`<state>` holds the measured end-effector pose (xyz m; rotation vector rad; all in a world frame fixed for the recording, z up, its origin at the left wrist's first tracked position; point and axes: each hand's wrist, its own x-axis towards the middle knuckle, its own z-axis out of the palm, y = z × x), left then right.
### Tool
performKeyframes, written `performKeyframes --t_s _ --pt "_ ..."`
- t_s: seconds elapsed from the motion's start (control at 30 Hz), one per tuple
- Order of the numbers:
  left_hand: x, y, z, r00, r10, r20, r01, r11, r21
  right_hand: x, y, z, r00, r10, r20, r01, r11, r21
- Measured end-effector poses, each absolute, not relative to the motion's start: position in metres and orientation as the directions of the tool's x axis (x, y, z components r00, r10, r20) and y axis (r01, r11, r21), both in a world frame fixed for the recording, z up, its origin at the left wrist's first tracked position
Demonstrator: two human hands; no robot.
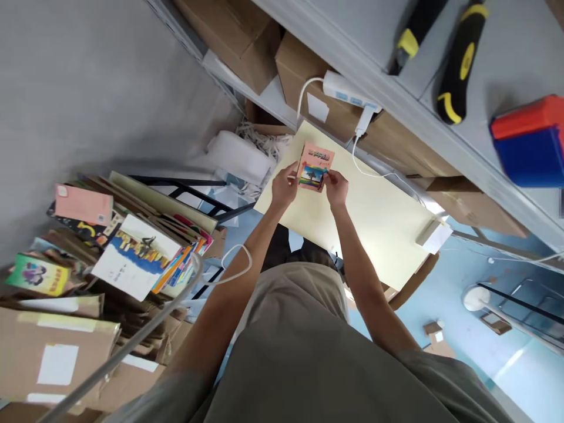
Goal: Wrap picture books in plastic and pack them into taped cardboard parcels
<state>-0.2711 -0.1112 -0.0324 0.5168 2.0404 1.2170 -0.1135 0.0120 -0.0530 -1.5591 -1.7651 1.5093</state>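
A small pink booklet with a picture and dark lettering on its cover is over the far left part of the pale yellow tabletop. My left hand grips its left edge, fingers bent. At the lower right edge, my right hand pinches the booklet between thumb and fingers. The cover faces up towards me. Whether the booklet touches the tabletop I cannot tell.
Left of me are stacked books, a pink phone and cardboard boxes. A grey lamp-like arm crosses there. Behind the table sits a power strip; a shelf above bears black-yellow tools.
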Motion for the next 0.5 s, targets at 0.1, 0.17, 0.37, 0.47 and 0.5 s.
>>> performKeyframes --t_s 0.1,0.17,0.37,0.47,0.5 --pt "-0.304 -0.079 -0.059 -0.702 0.620 -0.351 0.002 0.494 0.870 -0.149 0.033 -0.074 -0.244 0.878 -0.411 0.604 -0.194 -0.773" --pt "-0.316 -0.062 -0.076 -0.694 0.615 -0.374 -0.010 0.511 0.859 -0.165 0.042 -0.084 -0.195 0.878 -0.438 0.656 -0.215 -0.723" --pt "-0.331 -0.068 -0.107 -0.673 0.622 -0.400 -0.075 0.481 0.874 -0.177 0.034 -0.083 -0.028 0.951 -0.309 0.738 -0.189 -0.648" --pt "-0.347 -0.101 -0.118 -0.705 0.554 -0.443 -0.175 0.469 0.865 -0.198 0.017 -0.073 -0.173 0.965 -0.195 0.756 0.003 -0.655" --pt "-0.355 -0.114 -0.122 -0.713 0.517 -0.473 -0.210 0.486 0.848 -0.212 0.012 -0.073 -0.281 0.939 -0.196 0.743 0.084 -0.664"
